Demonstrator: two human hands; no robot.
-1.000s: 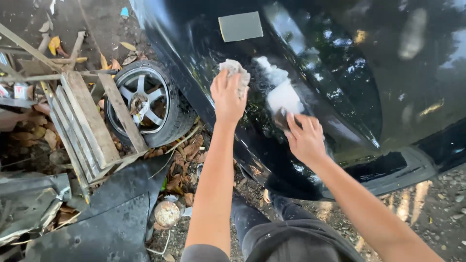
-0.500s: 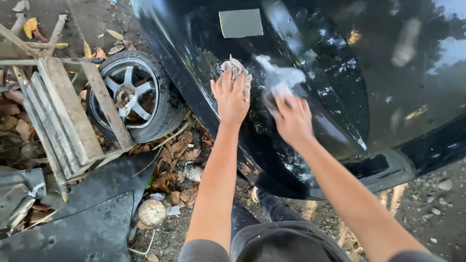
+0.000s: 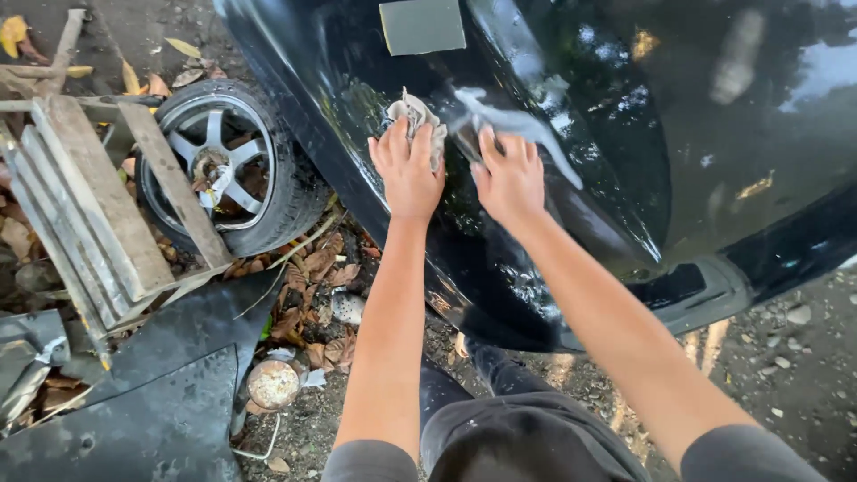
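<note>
Since a second ago the right hand (image 3: 509, 174) has slid up toward 11 o'clock, flat and open on the wet black car panel (image 3: 625, 134), closing on the left hand (image 3: 406, 170), which grips a crumpled rag (image 3: 415, 116) against the panel; wiping continues.

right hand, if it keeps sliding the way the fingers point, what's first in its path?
The right hand lies flat on the black panel, fingers pointing up the picture. First in that line is the whitish smear at its fingertips. Beyond that, likely bare panel; the grey pad sits off to the left.
</note>
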